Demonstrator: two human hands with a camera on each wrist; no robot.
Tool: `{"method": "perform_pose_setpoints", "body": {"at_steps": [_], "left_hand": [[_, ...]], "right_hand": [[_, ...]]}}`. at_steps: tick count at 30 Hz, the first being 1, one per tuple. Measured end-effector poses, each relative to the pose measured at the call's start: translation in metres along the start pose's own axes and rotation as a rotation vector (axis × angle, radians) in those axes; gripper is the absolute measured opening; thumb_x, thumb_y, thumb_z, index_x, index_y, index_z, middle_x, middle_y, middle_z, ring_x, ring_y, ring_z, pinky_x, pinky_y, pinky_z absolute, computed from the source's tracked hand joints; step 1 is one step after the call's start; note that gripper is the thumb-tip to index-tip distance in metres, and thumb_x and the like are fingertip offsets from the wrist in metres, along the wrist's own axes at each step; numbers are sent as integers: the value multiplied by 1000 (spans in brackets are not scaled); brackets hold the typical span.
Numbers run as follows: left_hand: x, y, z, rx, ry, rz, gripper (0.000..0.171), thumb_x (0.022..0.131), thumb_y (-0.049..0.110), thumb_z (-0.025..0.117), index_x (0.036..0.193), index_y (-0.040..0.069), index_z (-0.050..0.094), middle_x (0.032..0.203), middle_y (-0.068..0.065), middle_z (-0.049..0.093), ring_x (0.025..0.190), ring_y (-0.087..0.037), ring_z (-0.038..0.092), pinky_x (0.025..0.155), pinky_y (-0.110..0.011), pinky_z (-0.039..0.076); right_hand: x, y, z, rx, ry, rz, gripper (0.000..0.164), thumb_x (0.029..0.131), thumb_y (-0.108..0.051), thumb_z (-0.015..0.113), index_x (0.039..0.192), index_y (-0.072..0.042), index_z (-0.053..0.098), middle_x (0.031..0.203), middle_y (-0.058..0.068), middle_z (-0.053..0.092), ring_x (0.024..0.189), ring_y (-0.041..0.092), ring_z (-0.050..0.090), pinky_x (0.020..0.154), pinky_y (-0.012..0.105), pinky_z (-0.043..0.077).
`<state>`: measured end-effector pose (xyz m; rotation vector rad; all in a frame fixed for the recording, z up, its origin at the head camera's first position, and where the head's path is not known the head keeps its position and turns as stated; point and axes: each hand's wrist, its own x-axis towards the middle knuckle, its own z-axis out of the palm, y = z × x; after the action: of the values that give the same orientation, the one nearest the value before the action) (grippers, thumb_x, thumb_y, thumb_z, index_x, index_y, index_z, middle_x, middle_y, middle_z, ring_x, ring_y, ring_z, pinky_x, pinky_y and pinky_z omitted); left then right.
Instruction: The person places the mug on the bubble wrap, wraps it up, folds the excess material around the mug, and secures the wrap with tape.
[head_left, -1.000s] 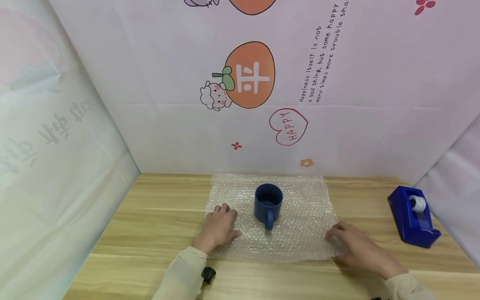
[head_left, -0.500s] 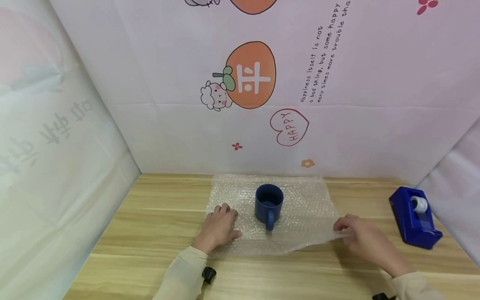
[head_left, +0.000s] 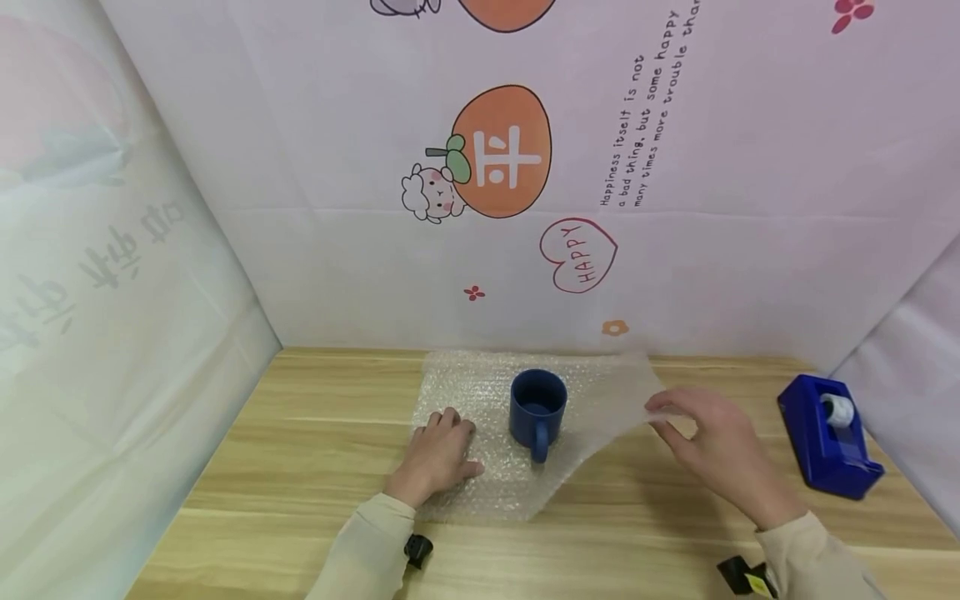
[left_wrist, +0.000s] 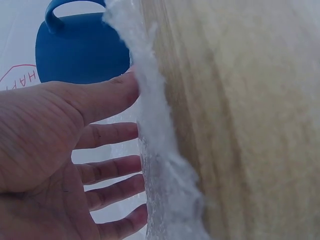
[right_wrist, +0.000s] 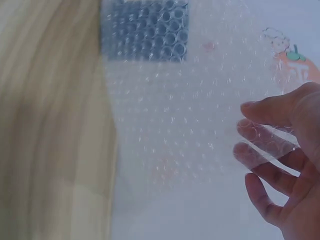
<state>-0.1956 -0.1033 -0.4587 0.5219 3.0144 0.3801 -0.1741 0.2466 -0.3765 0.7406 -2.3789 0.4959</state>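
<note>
A dark blue mug [head_left: 537,408] stands upright on a sheet of bubble wrap [head_left: 480,492], its handle toward the near side. My left hand [head_left: 438,454] rests on the left part of the sheet with fingers spread; the left wrist view shows its straight fingers [left_wrist: 115,170] on the wrap beside the mug. My right hand [head_left: 712,442] pinches the near right corner of the wrap between thumb and fingers and holds it above the table. In the right wrist view the lifted bubble wrap [right_wrist: 170,115] hangs between that hand and the mug [right_wrist: 145,30], which shows through it.
A blue tape dispenser [head_left: 828,442] with a roll of tape [head_left: 836,408] stands at the right of the wooden table [head_left: 300,450]. A white printed sheet [head_left: 337,275] rises behind the table, with more white sheeting on both sides.
My right hand has picked up the near right corner of the bubble wrap and carried it up and toward the mug, folding that side. The left hand and mug have stayed in place.
</note>
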Motion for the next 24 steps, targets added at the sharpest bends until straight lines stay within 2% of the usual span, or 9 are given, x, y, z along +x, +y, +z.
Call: {"method": "perform_pose_setpoints", "body": {"at_steps": [8, 15, 18, 24], "left_hand": [[0, -1, 0, -1, -4, -8, 58, 77, 47, 72, 122, 13, 59, 123, -10, 49, 113, -31, 44, 83, -48, 43], [0, 0, 0, -8, 0, -10, 58, 77, 46, 73, 121, 12, 59, 122, -10, 49, 112, -31, 44, 83, -49, 43], [-1, 0, 0, -7, -1, -10, 58, 76, 46, 73, 121, 12, 59, 122, -10, 49, 112, -31, 44, 83, -48, 43], [-1, 0, 0, -8, 3, -5, 58, 76, 46, 73, 121, 12, 59, 122, -10, 49, 110, -31, 44, 83, -48, 43]], "right_hand": [[32, -16, 15, 70, 81, -64, 26, 71, -6, 79, 93, -15, 69, 90, -5, 67, 84, 16, 61, 73, 34, 47], [55, -26, 32, 116, 91, -56, 19, 77, -10, 76, 94, -15, 69, 92, -3, 67, 86, 17, 59, 74, 37, 47], [62, -29, 39, 131, 90, -46, 18, 78, -12, 76, 94, -16, 69, 92, -3, 67, 88, 19, 59, 78, 39, 45], [79, -35, 52, 102, 106, -86, 17, 76, -12, 77, 92, -13, 70, 85, -3, 66, 80, 18, 61, 76, 41, 47]]}}
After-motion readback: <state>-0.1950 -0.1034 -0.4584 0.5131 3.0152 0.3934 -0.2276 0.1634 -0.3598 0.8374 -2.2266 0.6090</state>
